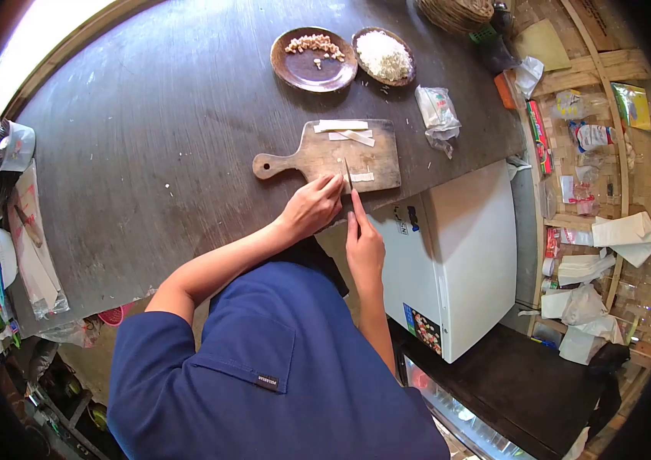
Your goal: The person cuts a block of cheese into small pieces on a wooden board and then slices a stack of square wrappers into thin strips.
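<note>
A wooden cutting board (314, 157) with a handle lies near the table's front edge. Pale strips (342, 126) rest along its far side, and a row of small cut pieces (361, 177) is near its front. My left hand (314, 205) is at the board's front edge, fingers pressed together beside the blade; what they hold is too small to name. My right hand (364, 244) is closed on a knife (348, 175), its blade pointing away over the board and its handle mostly hidden.
Beyond the board are a brown plate (316, 80) with light brown chunks, a bowl of white shreds (384, 56) and a plastic-wrapped package (437, 112). A white freezer (471, 261) stands to the right. Another knife (28, 225) lies at the left.
</note>
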{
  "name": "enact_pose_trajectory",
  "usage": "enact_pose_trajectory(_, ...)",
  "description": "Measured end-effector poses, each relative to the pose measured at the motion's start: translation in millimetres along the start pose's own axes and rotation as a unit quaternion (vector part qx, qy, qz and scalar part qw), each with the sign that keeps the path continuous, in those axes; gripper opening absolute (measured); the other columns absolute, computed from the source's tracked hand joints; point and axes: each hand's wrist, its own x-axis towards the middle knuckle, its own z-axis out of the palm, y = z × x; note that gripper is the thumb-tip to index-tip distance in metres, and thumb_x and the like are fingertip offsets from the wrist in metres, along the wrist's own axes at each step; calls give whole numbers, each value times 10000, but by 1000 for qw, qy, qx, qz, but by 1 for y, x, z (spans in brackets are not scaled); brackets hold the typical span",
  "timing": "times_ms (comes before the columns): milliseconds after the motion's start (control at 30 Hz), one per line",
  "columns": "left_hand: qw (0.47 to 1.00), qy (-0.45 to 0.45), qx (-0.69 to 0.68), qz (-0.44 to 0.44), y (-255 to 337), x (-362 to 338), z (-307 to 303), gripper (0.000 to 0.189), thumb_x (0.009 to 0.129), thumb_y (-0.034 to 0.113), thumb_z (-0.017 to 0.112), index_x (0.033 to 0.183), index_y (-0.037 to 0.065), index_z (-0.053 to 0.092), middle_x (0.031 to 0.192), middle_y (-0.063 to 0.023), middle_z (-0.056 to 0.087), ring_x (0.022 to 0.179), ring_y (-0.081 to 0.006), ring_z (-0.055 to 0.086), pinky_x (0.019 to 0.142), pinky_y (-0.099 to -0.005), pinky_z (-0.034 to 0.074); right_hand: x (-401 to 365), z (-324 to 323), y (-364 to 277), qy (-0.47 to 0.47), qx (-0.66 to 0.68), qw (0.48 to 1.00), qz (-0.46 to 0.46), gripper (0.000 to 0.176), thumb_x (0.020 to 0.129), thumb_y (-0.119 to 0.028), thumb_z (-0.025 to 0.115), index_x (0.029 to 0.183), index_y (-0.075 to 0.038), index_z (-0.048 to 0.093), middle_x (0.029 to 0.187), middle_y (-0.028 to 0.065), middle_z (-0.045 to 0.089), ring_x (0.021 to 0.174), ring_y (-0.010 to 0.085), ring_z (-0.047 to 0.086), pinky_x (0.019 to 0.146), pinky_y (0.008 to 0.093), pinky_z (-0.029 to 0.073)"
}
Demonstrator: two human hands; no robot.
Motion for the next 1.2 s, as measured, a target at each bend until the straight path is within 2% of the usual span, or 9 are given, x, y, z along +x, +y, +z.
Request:
enact_pose_trajectory(167,1000,12,-13,-7,0,-1,2,503,880,172,720,1288,-111,646,1250,-167,638,1192,-287,615,1052,-348,531,-21,-7,10,-27,-29,999,13,491,1117,-305,548,1596,-406,499,901,178,716,846,420,724,725,515,557)
enact_pose_trajectory(300,999,6,-37,-10,0,-1,1,490,877,163,718,1278,-111,651,1251,-171,639,1198,-290,615,1056,-354,529,-4,3,10,-30,-19,999,28,490,1119,-305,544,1596,-409,498,915,177,722,854,420,725,736,514,556)
enact_pose_trajectory(367,1000,-7,-5,-4,0,0,-1,481,873,159,716,1268,-109,657,1244,-171,641,1205,-289,615,1050,-353,533,7,9,8,4,-5,1000,-20,493,1118,-303,544,1598,-408,495,947,182,734,877,420,727,752,510,558)
enact_pose_trajectory(467,1000,-14,-8,-6,-1,-1,0,476,871,161,714,1259,-110,661,1231,-171,645,1200,-288,617,1046,-353,534,1,-1,4,-13,3,1000,14,500,1116,-290,543,1600,-404,492,982,191,742,903,426,726,767,508,560)
enact_pose_trajectory(633,1000,10,-13,-6,0,-2,2,462,878,168,709,1246,-108,667,1216,-167,648,1175,-285,625,1047,-355,531,-16,-3,8,-23,-11,1000,9,503,1113,-274,544,1599,-396,496,994,191,744,904,433,721,771,508,561)
enact_pose_trajectory(900,1000,11,-20,-21,-2,-3,3,453,882,156,718,1243,-111,664,1242,-163,644,1188,-290,627,1037,-356,544,4,6,3,4,-2,1000,-24,508,1108,-272,555,1596,-404,501,991,190,745,896,423,729,763,508,563)
enact_pose_trajectory(1033,999,16,-31,-19,0,-2,3,440,878,149,723,1236,-101,665,1248,-162,644,1215,-294,624,1051,-357,541,-16,-3,3,-56,-42,996,48,509,1110,-276,554,1600,-402,495,965,198,736,880,407,734,746,501,566)
enact_pose_trajectory(1133,998,6,-56,-31,-1,-2,1,427,881,151,722,1226,-96,670,1259,-160,644,1216,-293,624,1048,-358,541,-12,6,6,-20,-33,999,15,514,1110,-276,554,1603,-407,487,938,188,727,859,410,728,736,502,565)
enact_pose_trajectory(1200,1000,-21,-3,-10,0,-1,-2,408,886,148,720,1210,-96,680,1260,-160,649,1220,-290,624,1045,-356,541,1,11,6,-11,-18,1000,-6,516,1111,-278,553,1603,-416,482,924,182,718,846,411,723,738,506,564)
